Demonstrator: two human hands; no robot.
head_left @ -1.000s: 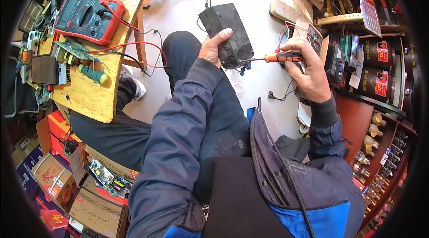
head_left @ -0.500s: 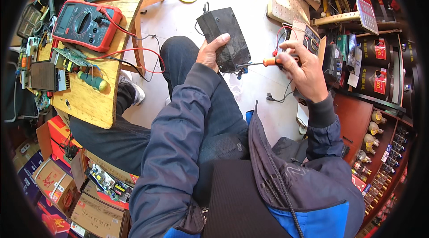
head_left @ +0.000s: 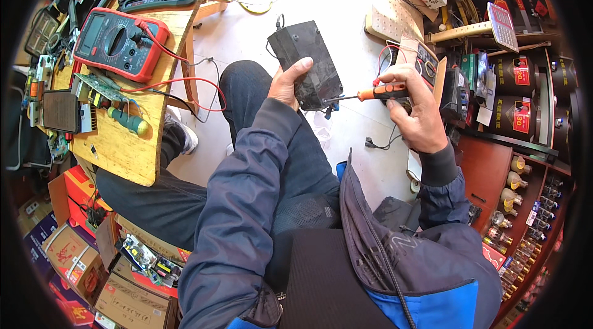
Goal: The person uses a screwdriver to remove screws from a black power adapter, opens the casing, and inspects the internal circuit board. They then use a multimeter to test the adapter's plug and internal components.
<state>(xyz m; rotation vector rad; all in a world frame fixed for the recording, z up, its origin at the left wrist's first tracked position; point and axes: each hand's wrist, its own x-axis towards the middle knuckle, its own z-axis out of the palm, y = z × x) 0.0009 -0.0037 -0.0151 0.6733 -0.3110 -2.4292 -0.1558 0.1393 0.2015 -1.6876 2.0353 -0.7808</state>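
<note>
A flat black plastic case with a short cord at its far end is held over my lap. My left hand grips its left side, thumb lying on top and the other fingers hidden beneath. In my right hand is a screwdriver with an orange and black handle, held between thumb and fingers. Its shaft points left, and the tip meets the case's near right corner, by a small blue bit. Whether the tip sits in a screw is too small to tell.
On the wooden bench at left lie a red multimeter with looped leads, a green-handled screwdriver and circuit boards. Cardboard boxes stand below it. Shelves with wire spools and small bulbs line the right.
My right hand has turned and its fingers have shifted on the screwdriver, showing more of the handle. The case has moved slightly left and nearer, with the tip still at its corner.
</note>
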